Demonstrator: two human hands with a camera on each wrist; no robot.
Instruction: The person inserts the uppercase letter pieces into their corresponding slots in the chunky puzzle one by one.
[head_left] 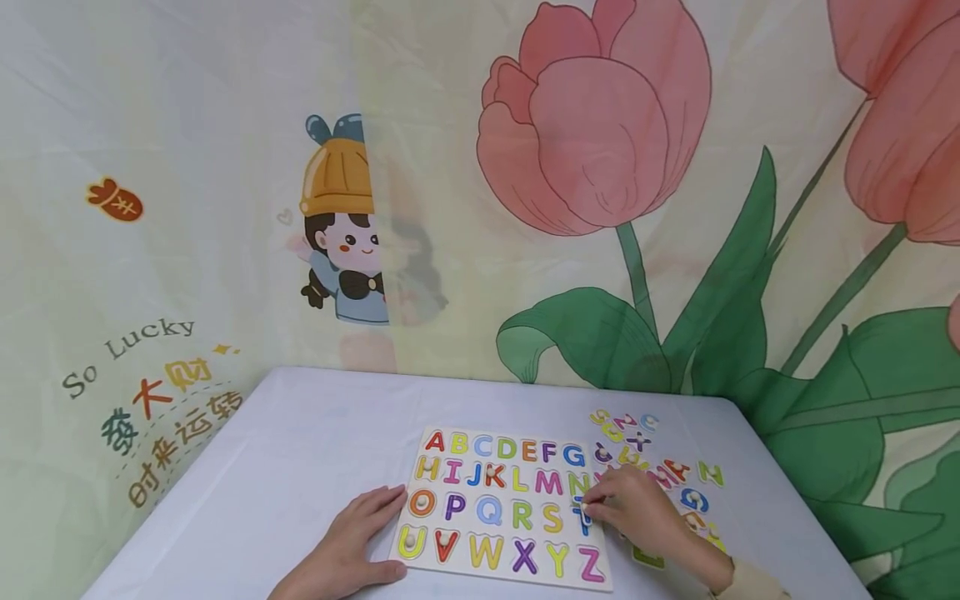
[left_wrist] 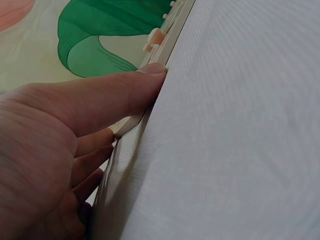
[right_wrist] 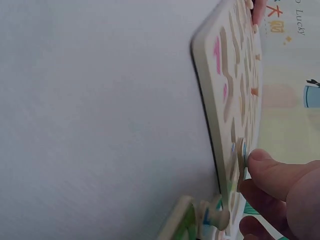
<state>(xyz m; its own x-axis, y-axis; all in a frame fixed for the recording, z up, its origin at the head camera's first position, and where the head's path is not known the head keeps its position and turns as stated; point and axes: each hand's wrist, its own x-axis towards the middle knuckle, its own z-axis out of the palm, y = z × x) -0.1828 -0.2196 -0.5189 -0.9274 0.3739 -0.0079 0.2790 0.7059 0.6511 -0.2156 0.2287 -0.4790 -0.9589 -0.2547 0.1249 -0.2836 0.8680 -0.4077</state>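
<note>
A pale alphabet puzzle board (head_left: 468, 572) with coloured letters lies on the table. Along its left edge, near the lower corner, my left hand (head_left: 351, 542) rests with fairly straight fingers, and the thumb (left_wrist: 115, 92) touches the board's side in the left wrist view. My right hand (head_left: 637, 508) pinches a small letter piece (right_wrist: 242, 160) between thumb and fingers, over the blue T spot at the board's right side. The piece stands tilted on its edge at the board's surface, its face mostly hidden. Knobbed pieces such as the orange O (head_left: 422, 503) and red V (head_left: 446, 546) sit in the board.
Several loose letter pieces lie to the board's right, among them a green N (head_left: 710, 473) and a blue G (head_left: 694, 500). Others partly hide beneath the right forearm. A white cloth (head_left: 300, 450) covers the table, and a printed tulip curtain (head_left: 600, 150) hangs behind it.
</note>
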